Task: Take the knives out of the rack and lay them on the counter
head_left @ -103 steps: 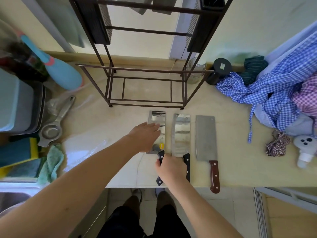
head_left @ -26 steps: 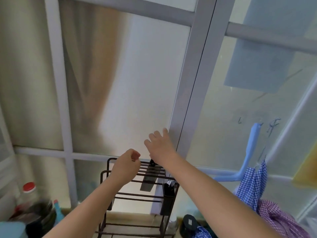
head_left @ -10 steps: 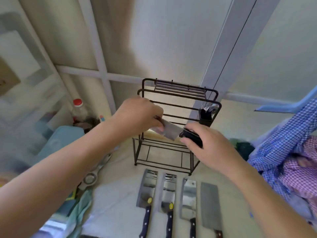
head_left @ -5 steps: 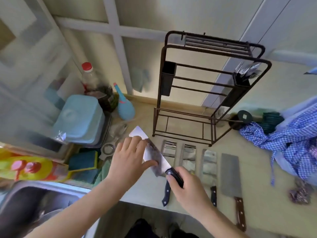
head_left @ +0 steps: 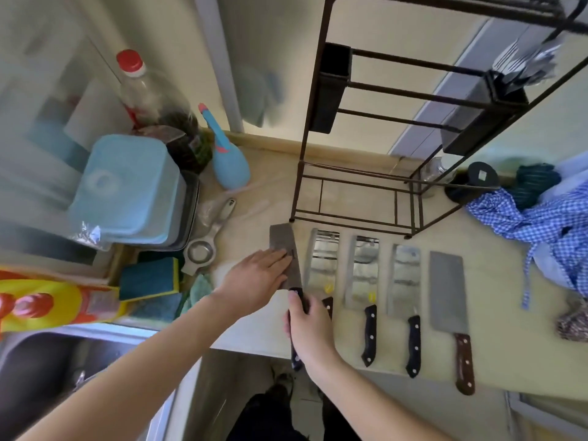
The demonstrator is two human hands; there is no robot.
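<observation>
On the counter (head_left: 496, 316): I was laying down the fifth knife (head_left: 288, 261), left of four others.
My grip: right hand (head_left: 310, 329) held its handle; left hand (head_left: 254, 281) lay flat, open, on the blade.
Next: let go gently.

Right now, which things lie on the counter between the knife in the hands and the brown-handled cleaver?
In the head view, three shiny black-handled cleavers lie side by side between the held knife and the brown-handled cleaver.
</observation>
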